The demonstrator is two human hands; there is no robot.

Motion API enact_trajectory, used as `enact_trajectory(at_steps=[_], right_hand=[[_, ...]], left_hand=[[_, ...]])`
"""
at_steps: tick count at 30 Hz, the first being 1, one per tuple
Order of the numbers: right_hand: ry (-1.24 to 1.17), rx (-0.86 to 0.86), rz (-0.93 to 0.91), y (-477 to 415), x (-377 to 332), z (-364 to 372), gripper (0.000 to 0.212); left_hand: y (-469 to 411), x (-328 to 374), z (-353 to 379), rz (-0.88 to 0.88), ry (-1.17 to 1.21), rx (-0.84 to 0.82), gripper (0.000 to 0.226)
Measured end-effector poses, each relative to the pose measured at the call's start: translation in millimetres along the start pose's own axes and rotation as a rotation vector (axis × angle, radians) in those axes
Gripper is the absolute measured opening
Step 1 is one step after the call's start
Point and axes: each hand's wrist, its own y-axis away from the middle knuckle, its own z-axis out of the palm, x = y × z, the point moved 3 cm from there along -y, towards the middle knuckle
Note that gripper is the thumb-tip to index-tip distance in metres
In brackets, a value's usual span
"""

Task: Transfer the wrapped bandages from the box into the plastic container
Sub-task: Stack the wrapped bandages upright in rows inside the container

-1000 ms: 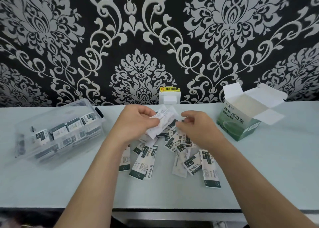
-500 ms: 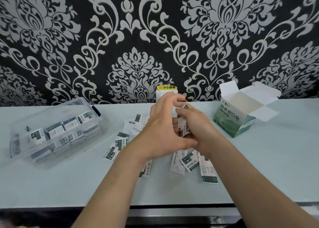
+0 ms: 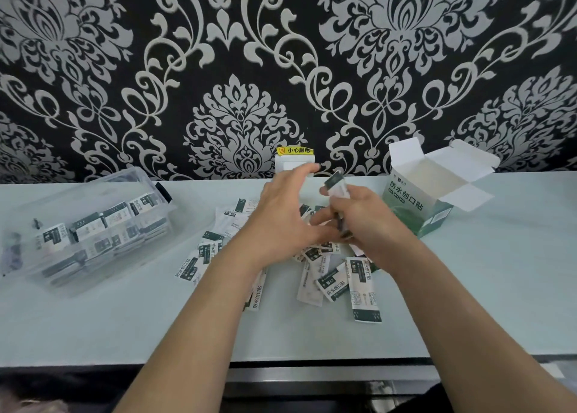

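Pinching upright bundle of wrapped bandages (image 3: 335, 189) in right grip (image 3: 368, 225); passed over from left grip (image 3: 281, 219), now spread alongside. More loose on desk (image 3: 468, 287) beneath grip. Well left, plastic container (image 3: 71, 275); just right, box (image 3: 406, 200). Gathering, not yet depositing.

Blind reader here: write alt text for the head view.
Right hand grips a stack of wrapped bandages above loose bandages scattered on the table; left hand hovers open beside it. Plastic container at left, open box at right.

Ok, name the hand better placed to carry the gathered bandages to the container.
Left, likely: left hand is open beside the bundle that right hand grips; container lies leftward.
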Motion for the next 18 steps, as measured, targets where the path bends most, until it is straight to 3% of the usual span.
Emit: enact_trajectory(at_steps=[4, 9, 12, 18], right_hand=[[0.201, 0.162, -0.001, -11.6, 8.4, -25.3, 0.026], [0.757, 0.197, -0.03, -17.7, 20.4, -36.0, 0.023], [0.78, 0.173, 0.04, -19.3, 27.9, -39.7, 0.02], [0.74, 0.165, -0.008, -23.5, 31.1, -41.8, 0.018]], left_hand=[[-6.6, -13.5, 4.8, -0.065, -0.352, -0.014, 0.041], [-8.8, -6.4, 37.8, -0.126, -0.463, -0.036, 0.057], [-13.8, -5.0, 48.1, -0.162, -0.526, -0.003, 0.065], [-20.8, -6.8, 45.6, -0.263, -0.353, -0.019, 0.062]])
